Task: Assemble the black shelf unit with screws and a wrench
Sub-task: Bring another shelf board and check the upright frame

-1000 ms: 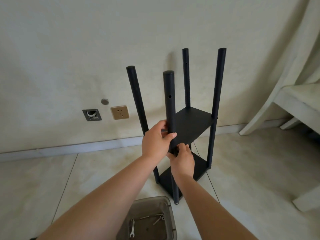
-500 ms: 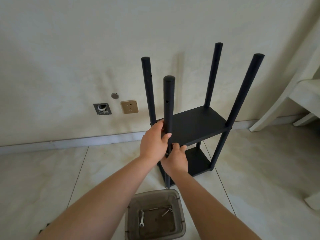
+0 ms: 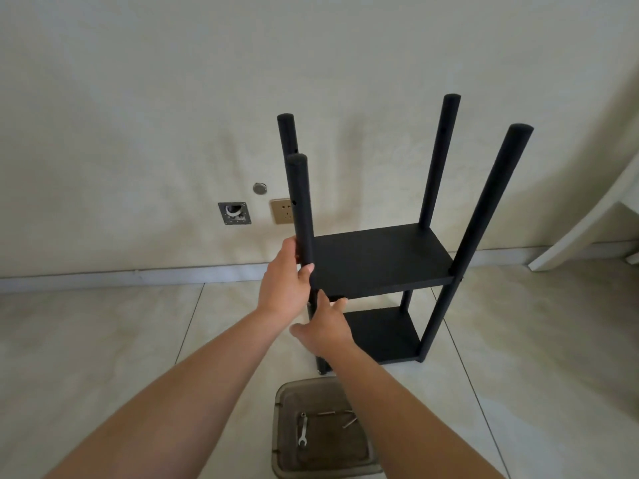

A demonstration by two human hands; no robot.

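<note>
The black shelf unit (image 3: 380,261) stands upright on the tiled floor, with two shelf boards fixed between several round posts. My left hand (image 3: 283,285) grips the near-left post (image 3: 301,209) just above the upper board. My right hand (image 3: 323,328) sits lower on the same post, under the board's corner, fingers spread against post and board edge. A small silver wrench (image 3: 302,429) and a few screws (image 3: 347,420) lie in a translucent grey tray (image 3: 287,402) on the floor below my arms.
The wall (image 3: 138,98) is right behind the unit, with a gold socket (image 3: 280,210) and an open wall box (image 3: 234,213) low on it. A white chair leg (image 3: 584,219) slants down at the right. Floor tiles (image 3: 86,340) stretch to the left.
The shelf unit has turned on the floor, its far posts swinging to the right. My right hand's fingers have spread from a closer hold on the post.
</note>
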